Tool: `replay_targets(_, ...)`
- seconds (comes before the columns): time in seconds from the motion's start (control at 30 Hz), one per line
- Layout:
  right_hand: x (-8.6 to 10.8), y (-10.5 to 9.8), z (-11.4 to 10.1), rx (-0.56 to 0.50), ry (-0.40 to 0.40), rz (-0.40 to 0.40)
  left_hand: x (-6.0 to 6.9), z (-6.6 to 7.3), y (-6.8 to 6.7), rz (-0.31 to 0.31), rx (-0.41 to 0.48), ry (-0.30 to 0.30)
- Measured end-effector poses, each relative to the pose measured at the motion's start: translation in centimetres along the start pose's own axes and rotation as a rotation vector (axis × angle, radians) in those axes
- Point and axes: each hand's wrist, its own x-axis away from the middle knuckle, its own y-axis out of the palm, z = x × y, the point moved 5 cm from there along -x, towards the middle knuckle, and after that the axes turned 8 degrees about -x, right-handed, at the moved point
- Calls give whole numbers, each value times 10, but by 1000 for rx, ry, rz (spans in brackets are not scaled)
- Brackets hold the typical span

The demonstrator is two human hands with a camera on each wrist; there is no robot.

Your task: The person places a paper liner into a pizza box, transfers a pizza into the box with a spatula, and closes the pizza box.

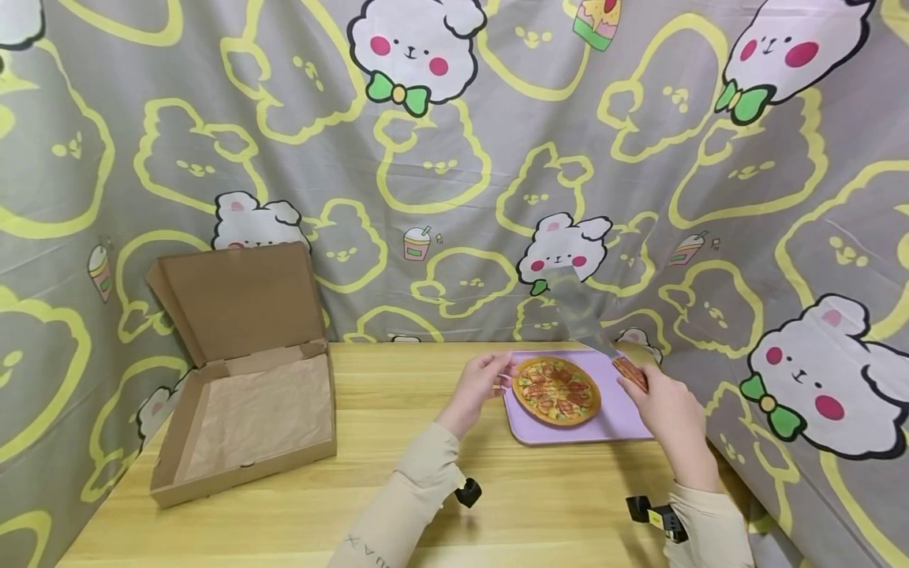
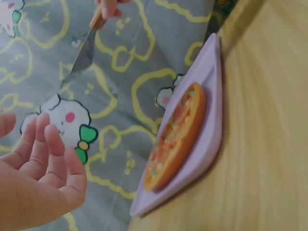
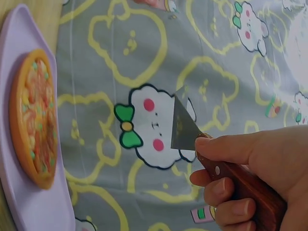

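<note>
A round pizza (image 1: pixel 556 392) with a thick orange crust lies on a lilac tray (image 1: pixel 619 412). In my right hand (image 1: pixel 671 414) I grip the wooden handle of a metal spatula (image 1: pixel 581 315). Its blade points up and away, above the tray and apart from the pizza; the right wrist view shows the fingers wrapped round the handle (image 3: pixel 240 185). My left hand (image 1: pixel 477 392) is beside the pizza's left edge, holding nothing. In the left wrist view, the loosely bent fingers (image 2: pixel 55 142) stand apart from the pizza (image 2: pixel 178 139).
On the left of the wooden table (image 1: pixel 398 442) stands a cardboard pizza box (image 1: pixel 162 491), its lid (image 1: pixel 252 300) raised and brown paper (image 1: pixel 263 414) lining it. A grey patterned curtain (image 1: pixel 440 237) hangs behind the table and along its sides.
</note>
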Motion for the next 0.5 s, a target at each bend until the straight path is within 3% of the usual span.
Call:
replay_targets(0.27, 9, -15, 22, 15, 51, -17, 1, -22, -13, -42, -22, -55)
replay_targets(0.5, 17, -23, 40, 52, 47, -30, -2, -38, -24, -28, -37, -98)
